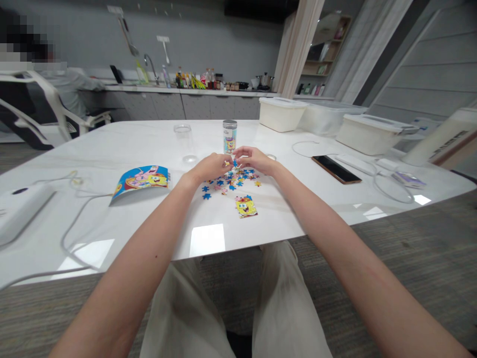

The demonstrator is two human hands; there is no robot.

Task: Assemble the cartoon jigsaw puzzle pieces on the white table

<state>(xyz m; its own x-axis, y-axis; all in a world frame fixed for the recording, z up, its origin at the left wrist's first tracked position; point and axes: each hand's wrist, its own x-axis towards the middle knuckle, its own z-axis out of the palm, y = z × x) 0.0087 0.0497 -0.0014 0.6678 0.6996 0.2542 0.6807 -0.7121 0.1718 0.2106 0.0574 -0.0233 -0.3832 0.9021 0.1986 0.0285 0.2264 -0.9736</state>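
Observation:
Both my hands meet over a scatter of small jigsaw pieces [223,184] on the white table [122,149]. My left hand [210,167] has its fingers curled and pinches a small yellow puzzle piece [226,162]. My right hand [253,159] is closed in a pinch too, its fingertips touching the same spot. An assembled yellow-and-blue patch of puzzle [246,206] lies nearer to me. The cartoon reference picture [143,180] lies to the left. A clear puzzle tube with a grey lid [229,136] stands just behind my hands.
A clear plastic cup [184,141] stands behind-left. A phone [336,169], cables and white storage boxes [281,113] lie to the right. A white device with a cord [20,204] sits at far left. A person sits in a chair at the back left.

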